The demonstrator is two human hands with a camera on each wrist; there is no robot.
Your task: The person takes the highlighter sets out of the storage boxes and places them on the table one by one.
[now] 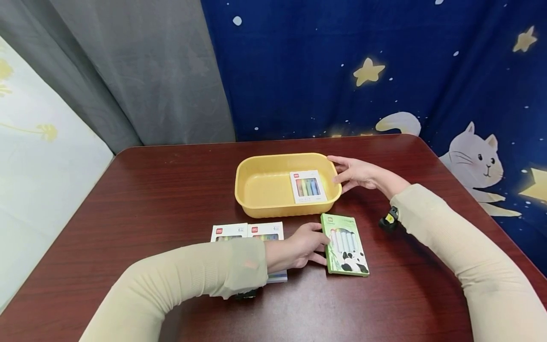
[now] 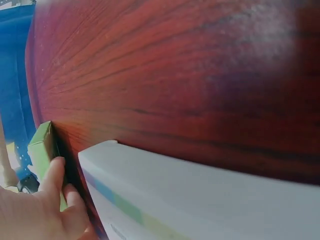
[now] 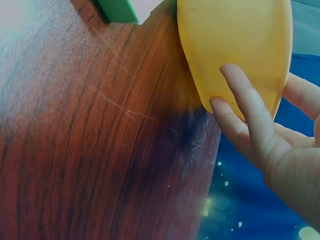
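Note:
My left hand (image 1: 301, 245) reaches rightward, its fingers touching the left edge of a green marker box (image 1: 347, 247) printed with pens and a panda. The wrist view shows those fingers (image 2: 56, 172) along the side of the box. At the right end of the yellow basket (image 1: 256, 166), my right hand (image 1: 356, 174) holds the wall, with fingers (image 3: 247, 95) spread over its outside and another by the rim. A white crayon box (image 1: 307, 186) lies inside the basket's right part.
Two white boxes stand side by side below the basket, a left box (image 1: 229, 230) and a right box (image 1: 266, 228), partly hidden under my left forearm. The dark red table (image 1: 171, 190) ends at a blue curtain (image 1: 299, 71) and a grey one.

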